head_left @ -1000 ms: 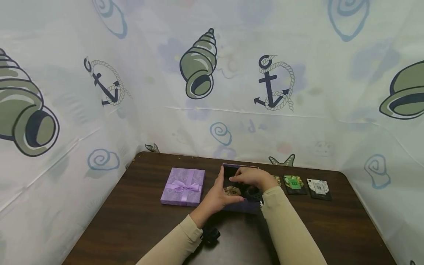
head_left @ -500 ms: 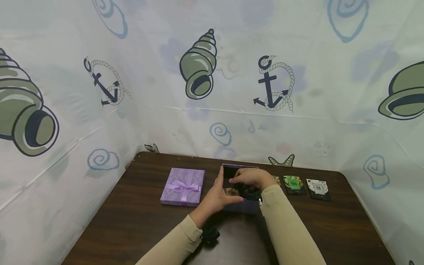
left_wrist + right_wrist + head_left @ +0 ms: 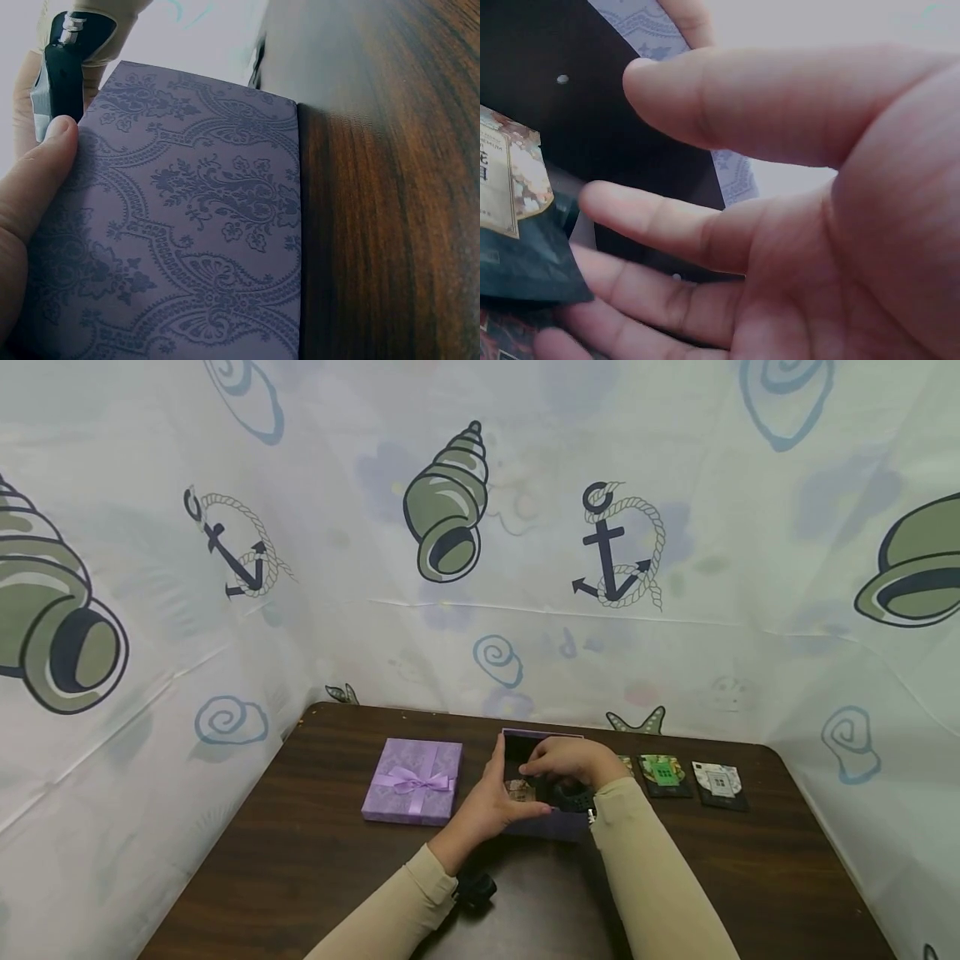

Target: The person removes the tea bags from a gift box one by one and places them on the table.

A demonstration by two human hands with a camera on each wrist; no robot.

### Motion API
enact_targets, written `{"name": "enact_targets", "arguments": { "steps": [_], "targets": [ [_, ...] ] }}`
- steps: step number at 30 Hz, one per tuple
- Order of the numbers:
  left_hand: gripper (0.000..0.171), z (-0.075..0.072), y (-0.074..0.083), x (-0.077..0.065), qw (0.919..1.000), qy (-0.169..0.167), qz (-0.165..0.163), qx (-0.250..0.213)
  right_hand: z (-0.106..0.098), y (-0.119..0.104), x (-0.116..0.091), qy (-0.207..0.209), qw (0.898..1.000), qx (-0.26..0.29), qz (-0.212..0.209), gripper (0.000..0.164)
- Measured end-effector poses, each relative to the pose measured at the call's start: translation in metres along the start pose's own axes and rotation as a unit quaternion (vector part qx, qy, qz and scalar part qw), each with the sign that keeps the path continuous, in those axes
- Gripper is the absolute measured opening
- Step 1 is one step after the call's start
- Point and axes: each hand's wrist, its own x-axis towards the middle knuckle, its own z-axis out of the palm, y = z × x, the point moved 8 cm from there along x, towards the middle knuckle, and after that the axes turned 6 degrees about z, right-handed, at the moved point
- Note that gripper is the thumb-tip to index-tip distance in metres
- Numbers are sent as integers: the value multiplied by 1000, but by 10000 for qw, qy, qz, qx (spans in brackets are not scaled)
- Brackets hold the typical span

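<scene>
An open purple gift box [image 3: 546, 829] with a black inside stands on the table, its patterned wall filling much of the left wrist view. My left hand [image 3: 487, 803] holds its near left corner, with the thumb [image 3: 45, 176] at the front wall's rim; its other fingers are mostly hidden in that view. My right hand [image 3: 572, 760] reaches into the box. The right wrist view shows its thumb spread away from the fingers, and the lower fingers close beside or touching a dark packet [image 3: 521, 262] with a floral label. Other packet parts lie beneath, partly hidden.
A purple lid [image 3: 416, 781] with a ribbon bow lies left of the box. Right of it are a green-labelled packet [image 3: 664, 775], a white-labelled packet [image 3: 720, 785] and another partly hidden by the right arm. A patterned curtain [image 3: 525, 552] hangs behind the table.
The packet visible between my hands has shifted slightly inside the box. Both hands have stayed nearly in place.
</scene>
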Motion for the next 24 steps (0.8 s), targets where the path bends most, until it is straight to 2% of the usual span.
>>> {"name": "enact_targets", "arguments": {
  "steps": [8, 16, 24],
  "targets": [
    [146, -1, -1, 1, 10000, 8, -62, 31, -2, -3, -2, -227, 9984, 392, -331, 33],
    [146, 0, -2, 1, 10000, -5, -10, 2, 0, -1, -1, -349, 9973, 408, -495, 25],
    [145, 1, -2, 1, 10000, 15, 47, -67, -4, -1, 1, -336, 9942, 667, -772, 26]
  ]
}}
